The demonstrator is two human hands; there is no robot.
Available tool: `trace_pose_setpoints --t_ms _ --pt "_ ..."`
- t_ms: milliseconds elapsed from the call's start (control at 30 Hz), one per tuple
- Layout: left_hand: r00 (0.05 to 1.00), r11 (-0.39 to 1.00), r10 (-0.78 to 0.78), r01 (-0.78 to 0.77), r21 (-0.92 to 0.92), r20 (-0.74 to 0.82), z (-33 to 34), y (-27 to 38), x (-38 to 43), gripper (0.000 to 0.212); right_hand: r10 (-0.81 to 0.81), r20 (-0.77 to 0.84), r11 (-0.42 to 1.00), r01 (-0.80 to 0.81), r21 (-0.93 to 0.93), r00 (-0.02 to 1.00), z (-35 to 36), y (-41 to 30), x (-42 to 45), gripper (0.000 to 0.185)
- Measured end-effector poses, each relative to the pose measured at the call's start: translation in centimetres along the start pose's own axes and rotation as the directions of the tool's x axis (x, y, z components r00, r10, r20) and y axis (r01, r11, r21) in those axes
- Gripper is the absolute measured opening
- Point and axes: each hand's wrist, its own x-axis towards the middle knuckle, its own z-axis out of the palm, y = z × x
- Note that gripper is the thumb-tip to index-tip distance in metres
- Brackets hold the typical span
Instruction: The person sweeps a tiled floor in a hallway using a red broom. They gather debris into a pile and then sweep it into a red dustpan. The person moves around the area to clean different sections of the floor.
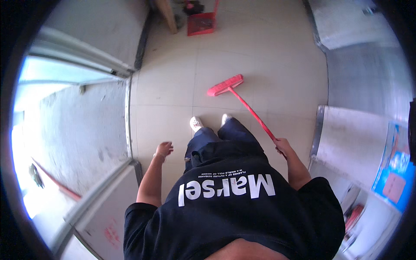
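My right hand point(282, 147) grips the upper end of a red broom's handle. The red broom point(226, 85) slants up and to the left from that hand, its pink bristle head resting on the tiled floor ahead of my feet. My left hand point(164, 149) hangs beside my left hip with its fingers slightly bent and nothing in it. Farther off at the top, a red long-handled dustpan point(201, 24) stands on the floor with some dark debris in it.
Beside the dustpan are a wooden leg point(166, 14) and a dark object point(194, 7). A doorway with a metal sill point(128, 120) opens on the left. Walls run along both sides. A blue poster or panel point(394, 182) is at the far right.
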Motion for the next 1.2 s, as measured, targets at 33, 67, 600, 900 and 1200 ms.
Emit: trace_pose_setpoints --t_ms 33,67,600,900,1200 --pt "0.980 0.993 0.096 -0.106 0.049 0.176 -0.8 1.2 3.8 0.025 0.035 0.029 0.986 -0.040 0.161 0.999 0.5 0.8 -1.3 0.032" --pt "0.969 0.948 0.166 -0.207 0.242 0.181 0.0 4.9 5.9 0.026 0.086 0.021 0.947 -0.088 0.310 0.996 1.4 1.5 -2.5 0.032" --pt "0.059 0.404 0.046 -0.914 0.036 0.997 40.1 26.2 -10.7 0.046 -0.046 0.186 -0.779 -0.152 0.608 0.981 -0.8 -1.5 7.2 0.020" --pt "0.327 0.401 0.070 -0.874 0.273 0.943 46.8 34.7 -7.0 0.015 0.191 0.152 -0.786 0.058 0.615 0.970 -0.4 -8.1 18.5 0.027" --pt "0.525 0.435 0.496 -0.840 0.326 0.692 40.2 44.9 -15.7 0.013 -0.147 -0.104 -0.960 -0.116 0.254 0.984 -12.9 -32.6 16.5 0.021"
